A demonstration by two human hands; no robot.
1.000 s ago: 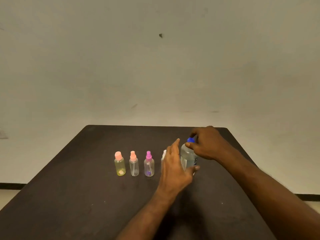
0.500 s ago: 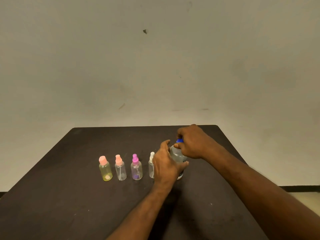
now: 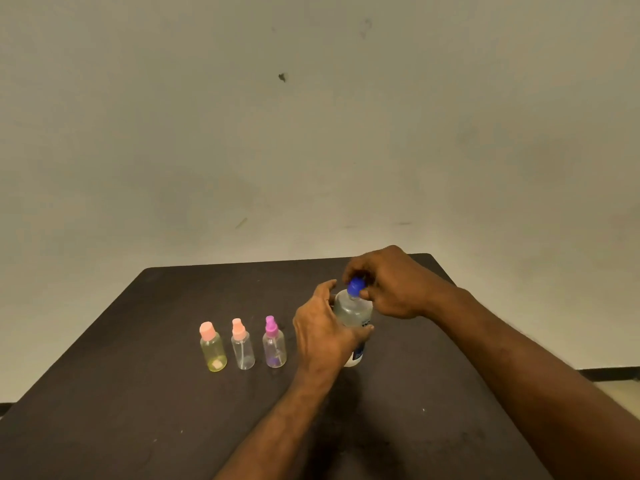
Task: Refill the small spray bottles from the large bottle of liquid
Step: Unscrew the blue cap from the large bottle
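Head view looks down on a dark worktop (image 3: 138, 393) set against a pale wall (image 3: 311, 133), and every place below is given from the large bottle (image 3: 353, 310). It is clear, stands upright on the worktop toward the far right part of the surface, and carries a blue cap (image 3: 355, 285) and a label with dark print low on its side.

Left hand (image 3: 322, 334) wraps the bottle's body from its left side, fingers curled round it and the thumb showing across the front just above the label. Right hand (image 3: 388, 282) sits over the top of the bottle, its fingers pinching the blue cap, which is on the neck.

To the left of the large bottle stand three small spray bottles in a row, all upright and a little apart from one another. Nearest, just past the left hand, is the clear one with a magenta pump top (image 3: 274, 342). Next out is the clear one with a peach pump top (image 3: 242, 344). Farthest left is the yellowish one with a broad pink cap (image 3: 212, 348), something pale lying at its bottom. Both forearms reach toward the large bottle from the near edge of the worktop.
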